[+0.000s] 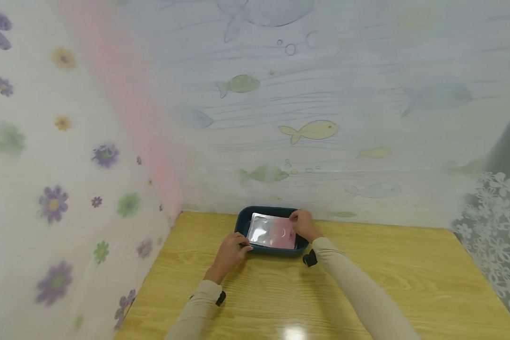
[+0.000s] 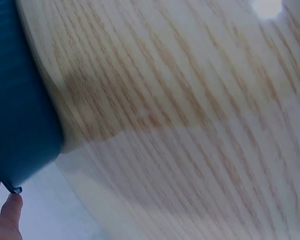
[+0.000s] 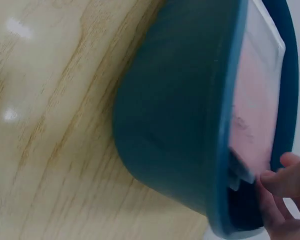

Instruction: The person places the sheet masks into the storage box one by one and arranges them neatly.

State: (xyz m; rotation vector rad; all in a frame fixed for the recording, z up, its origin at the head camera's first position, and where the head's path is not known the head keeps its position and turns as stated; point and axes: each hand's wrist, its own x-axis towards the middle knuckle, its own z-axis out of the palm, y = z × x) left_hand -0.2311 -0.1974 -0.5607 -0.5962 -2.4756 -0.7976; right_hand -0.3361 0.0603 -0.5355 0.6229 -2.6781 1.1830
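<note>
A dark blue plastic basin (image 1: 276, 252) stands on the table against the wall. In it lies a flat foil pouch (image 1: 271, 231), silver on the left and pink on the right, its near edge close to the basin's front rim. My right hand (image 1: 305, 225) reaches over the basin's right end and pinches the pouch's right edge between thumb and fingers; the right wrist view shows this pink end (image 3: 255, 110). At the front left corner, my left hand (image 1: 231, 251) holds the basin's rim with thumb and finger, mostly cropped in the left wrist view.
The wood-grain table (image 1: 276, 297) extends in front of the basin and to both sides. A pale wall (image 1: 344, 184) painted with fish rises right behind it. On the left is a wall (image 1: 80, 226) with flowers. White lace-like flowers (image 1: 497, 236) hang at the right.
</note>
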